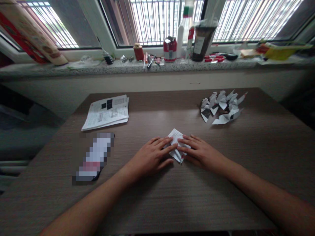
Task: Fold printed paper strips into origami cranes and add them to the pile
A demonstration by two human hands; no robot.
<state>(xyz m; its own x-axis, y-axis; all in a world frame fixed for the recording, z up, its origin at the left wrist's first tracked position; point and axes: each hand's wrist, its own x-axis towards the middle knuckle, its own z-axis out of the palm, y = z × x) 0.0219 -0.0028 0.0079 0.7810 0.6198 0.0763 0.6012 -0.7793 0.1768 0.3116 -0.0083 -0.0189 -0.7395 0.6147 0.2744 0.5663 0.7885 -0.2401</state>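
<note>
A small folded piece of printed white paper [175, 133] lies flat on the brown table [162, 200], one corner pointing away from me and another towards me. My left hand [154, 154] rests on its left side, fingers spread and fingertips on the paper. From the right, my right hand [200, 151] lies over the other side with its fingers stretched out. The fingertips of both hands come close together at the paper's middle and cover part of it. Neither hand grips anything.
Printed sheets [107, 113] lie at the back left, with a pixelated phone [95, 157] nearer me. Several folded paper pieces [231, 108] form a ring at the back right. Beyond the table, the stone windowsill [123, 68] holds a can [170, 49], a cup [202, 42] and bottles.
</note>
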